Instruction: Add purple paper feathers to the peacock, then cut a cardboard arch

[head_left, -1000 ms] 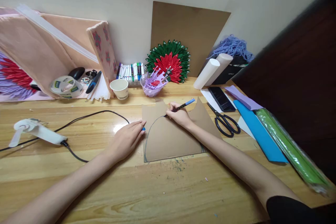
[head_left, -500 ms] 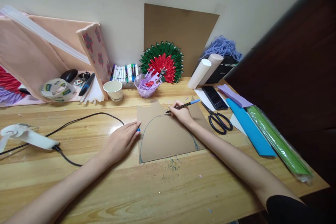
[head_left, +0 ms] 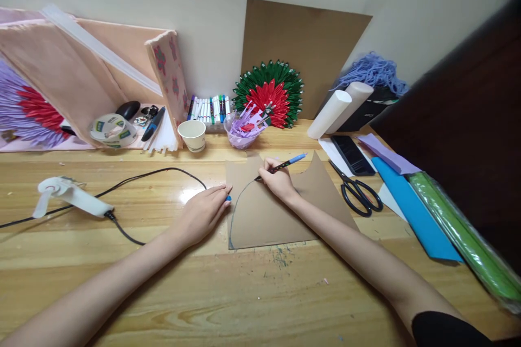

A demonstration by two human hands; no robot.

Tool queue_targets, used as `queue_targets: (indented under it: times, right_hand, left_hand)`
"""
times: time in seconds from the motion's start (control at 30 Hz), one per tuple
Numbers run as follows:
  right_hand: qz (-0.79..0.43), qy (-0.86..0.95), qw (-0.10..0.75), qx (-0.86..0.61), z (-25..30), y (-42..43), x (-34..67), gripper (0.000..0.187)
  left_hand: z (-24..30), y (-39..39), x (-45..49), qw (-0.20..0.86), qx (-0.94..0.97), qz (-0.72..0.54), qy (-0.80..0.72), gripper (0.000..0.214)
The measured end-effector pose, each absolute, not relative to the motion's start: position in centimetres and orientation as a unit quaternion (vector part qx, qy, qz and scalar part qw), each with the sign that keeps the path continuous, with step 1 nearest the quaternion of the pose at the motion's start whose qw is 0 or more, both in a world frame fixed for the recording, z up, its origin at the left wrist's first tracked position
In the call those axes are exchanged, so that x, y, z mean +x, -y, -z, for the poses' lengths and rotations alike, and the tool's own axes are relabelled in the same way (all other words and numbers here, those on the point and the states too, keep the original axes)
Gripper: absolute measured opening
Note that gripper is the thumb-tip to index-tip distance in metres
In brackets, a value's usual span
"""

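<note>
My right hand (head_left: 277,180) grips a marker pen (head_left: 290,162) with a dark barrel and blue end, its tip at the drawn line on a brown cardboard sheet (head_left: 277,222). That line curves up from the sheet's lower left corner; my right hand and forearm cover part of the sheet. At the sheet's left edge lies my left hand (head_left: 205,214), fingers close together. A small blue cap (head_left: 228,198) pokes out at its fingertips, apparently held there. The sheet's top edge has a curved cut-out on the right.
Black-handled scissors (head_left: 360,195), a phone (head_left: 352,155) and a blue paper roll (head_left: 419,211) lie right. A white glue gun (head_left: 77,195) with a cord is left. Behind stand a paper cup (head_left: 192,135), a bowl of purple scraps (head_left: 243,133) and several markers (head_left: 209,109).
The view has turned left, so everything on the table sits further right in the picture. My right hand has moved the pen leftward along the curve. My left hand stays at the sheet's edge.
</note>
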State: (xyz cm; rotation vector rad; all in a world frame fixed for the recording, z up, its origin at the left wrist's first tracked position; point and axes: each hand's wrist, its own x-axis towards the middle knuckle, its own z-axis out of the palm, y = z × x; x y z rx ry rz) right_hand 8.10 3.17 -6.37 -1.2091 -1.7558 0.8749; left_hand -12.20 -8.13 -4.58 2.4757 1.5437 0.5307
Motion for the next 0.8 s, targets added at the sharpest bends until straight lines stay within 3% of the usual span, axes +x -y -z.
queue_targets:
  times: [0.17,0.37,0.53,0.8]
  right_hand:
    - [-0.315,0.698,0.420,-0.488,6.4,-3.0,8.1,0.025]
    - [-0.363,0.738,0.357,-0.442,5.7,-2.3,7.7,0.026]
    - [-0.329,0.725,0.384,-0.467,5.6,-2.3,7.7,0.029]
    - [-0.393,0.770,0.290,-0.410,4.9,-1.9,7.6,0.028]
  left_hand:
    - [4.6,8.2,-12.2,0.091,0.834,-0.178,-0.515,0.038]
    - [4.6,8.2,-12.2,0.086,0.835,-0.172,-0.515,0.038]
    - [4.7,8.2,-12.2,0.098,0.833,-0.184,-0.512,0.038]
    - [4.5,8.2,-12.1,0.083,0.837,-0.170,-0.514,0.039]
